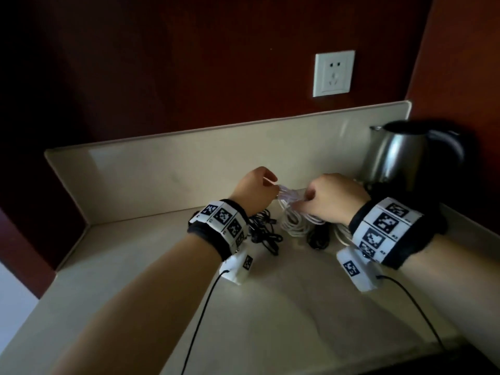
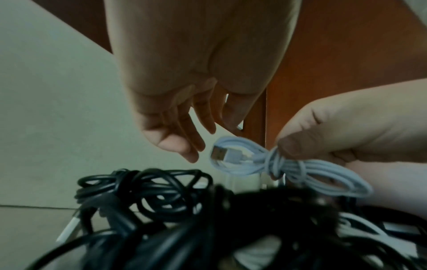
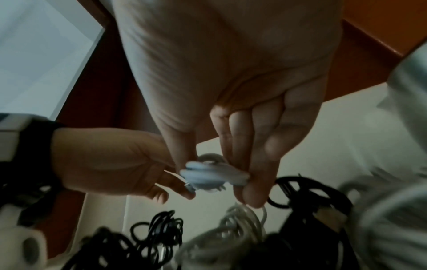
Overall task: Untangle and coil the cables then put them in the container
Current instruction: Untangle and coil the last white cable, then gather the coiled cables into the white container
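Two forearms reach over the beige surface [image 1: 270, 307]. Right hand [image 1: 335, 197] pinches one small pale-blue coiled cable [image 2: 272, 160], raised above the pile. Left hand [image 1: 254, 189] fingers [image 2: 196, 131] loosely spread just beside its USB plug. Below: one black cable tangle [image 1: 263, 230], one white coil [image 1: 293, 221]. One kettle [image 1: 405, 152] far right.

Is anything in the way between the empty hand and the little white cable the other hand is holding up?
No, nothing visible. The left hand hangs open right beside the white cable bundle pinched by the right hand, with only air between. The black cable tangle lies lower, on the counter.
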The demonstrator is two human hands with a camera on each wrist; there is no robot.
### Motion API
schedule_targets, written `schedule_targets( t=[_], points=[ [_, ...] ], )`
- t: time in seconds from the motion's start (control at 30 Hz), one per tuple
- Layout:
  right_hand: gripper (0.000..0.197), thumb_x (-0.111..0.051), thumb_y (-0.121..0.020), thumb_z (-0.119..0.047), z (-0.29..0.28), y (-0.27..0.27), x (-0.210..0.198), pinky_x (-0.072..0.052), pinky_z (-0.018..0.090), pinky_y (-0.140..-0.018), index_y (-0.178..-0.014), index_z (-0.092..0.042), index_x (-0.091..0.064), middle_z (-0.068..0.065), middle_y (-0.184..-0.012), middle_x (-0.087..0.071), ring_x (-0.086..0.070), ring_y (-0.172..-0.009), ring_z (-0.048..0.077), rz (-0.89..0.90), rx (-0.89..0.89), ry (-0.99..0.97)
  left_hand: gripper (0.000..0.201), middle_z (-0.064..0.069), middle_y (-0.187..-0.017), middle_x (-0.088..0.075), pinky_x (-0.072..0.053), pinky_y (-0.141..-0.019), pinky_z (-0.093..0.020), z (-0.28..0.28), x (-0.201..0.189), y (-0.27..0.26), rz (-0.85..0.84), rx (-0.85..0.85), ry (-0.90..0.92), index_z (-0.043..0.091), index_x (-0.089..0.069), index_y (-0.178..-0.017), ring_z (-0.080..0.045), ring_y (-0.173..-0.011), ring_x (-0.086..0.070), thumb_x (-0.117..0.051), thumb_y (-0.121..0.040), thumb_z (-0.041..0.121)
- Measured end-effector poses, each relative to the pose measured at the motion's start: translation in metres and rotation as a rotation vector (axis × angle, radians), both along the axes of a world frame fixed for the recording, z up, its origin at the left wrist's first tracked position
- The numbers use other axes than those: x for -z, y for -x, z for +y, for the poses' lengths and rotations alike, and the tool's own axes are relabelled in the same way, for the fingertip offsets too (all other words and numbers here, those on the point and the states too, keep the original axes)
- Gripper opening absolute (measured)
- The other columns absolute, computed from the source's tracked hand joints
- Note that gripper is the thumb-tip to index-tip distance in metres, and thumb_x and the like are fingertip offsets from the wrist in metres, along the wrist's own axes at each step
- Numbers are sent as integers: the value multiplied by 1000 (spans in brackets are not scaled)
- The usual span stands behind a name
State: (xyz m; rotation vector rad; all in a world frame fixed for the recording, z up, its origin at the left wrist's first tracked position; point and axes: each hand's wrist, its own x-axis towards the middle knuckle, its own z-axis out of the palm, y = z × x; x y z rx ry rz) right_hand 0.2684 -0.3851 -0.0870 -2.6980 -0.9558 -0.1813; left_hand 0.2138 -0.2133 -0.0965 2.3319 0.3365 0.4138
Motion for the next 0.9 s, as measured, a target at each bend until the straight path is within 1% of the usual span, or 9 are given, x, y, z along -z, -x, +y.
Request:
schedule_targets(
  t=[0.1,0.2,0.3,0.43,0.57,0.63,0.7,0.8,0.9],
  points=[
    [58,-60,-79,-70,-6,-3,10,-37,27,-50,-59,-16,-59,-2,-55,-59,-60,-56,20,75,-25,-6,24,2,-97,-64,-44,-56,-23,-13,4,3,93,-48,-58,15,-57,-116,-12,-73,-59,-53,-92,13],
    [54,-52,-89,-62,-12,-4,10,-46,29,-56,-65,-14,-60,2,-62,-62,-63,-64,24,80,-75,-51,26,-5,-106,-68,-51,-70,-28,-24,6,12,151,-88,-130,14,-59,-117,-22,-87,-63,-55,-92,15],
    [42,-55,-90,-47,-28,-6,7,-51,29,-61,-67,-14,-63,1,-61,-64,-65,-63,21,64,-136,2,27,-7,-112,-68,-49,-74,-26,-36,7,24,181,-136,-179,14,-60,-118,-21,-91,-62,-57,-91,17],
    [41,-53,-90,-41,-44,0,10,-50,28,-60,-60,-14,-59,1,-57,-64,-63,-58,20,34,-211,63,34,-6,-135,-57,-42,-84,-25,-52,6,43,216,-146,-318,14,-57,-128,-24,-116,-57,-55,-94,17],
    [44,-51,-94,-33,-56,16,15,-33,27,-49,-54,-16,-49,2,-53,-53,-52,-50,18,-5,-316,120,33,-8,-130,-59,-50,-87,-31,-72,5,69,291,-142,-377,16,-56,-127,-25,-108,-60,-49,-95,17],
    [44,-52,-93,-35,-63,27,13,-29,28,-47,-54,-15,-48,3,-51,-49,-50,-49,19,-37,-345,132,30,-11,-124,-62,-48,-84,-31,-83,4,85,312,-130,-443,7,-59,-124,-29,-108,-60,-49,-96,14],
    [44,-52,-92,-37,-72,41,13,-37,29,-49,-55,-14,-52,3,-53,-52,-53,-52,22,-34,-381,153,30,-14,-122,-63,-48,-87,-34,-93,7,100,342,-89,-479,1,-60,-122,-32,-110,-60,-47,-97,11],
    [37,-49,-92,-39,-89,68,20,-52,31,-63,-70,-16,-69,2,-69,-66,-64,-67,22,-37,-401,202,34,-9,-131,-59,-46,-97,-32,-106,18,123,331,-52,-402,10,-58,-129,-27,-117,-57,-54,-96,16],
    [28,-56,-93,-42,-107,99,37,-51,30,-71,-86,-21,-73,-4,-85,-68,-64,-79,17,-3,-394,188,36,-6,-129,-58,-47,-97,-34,-124,36,147,335,-3,-373,17,-55,-131,-24,-116,-57,-58,-95,22]
  ],
)
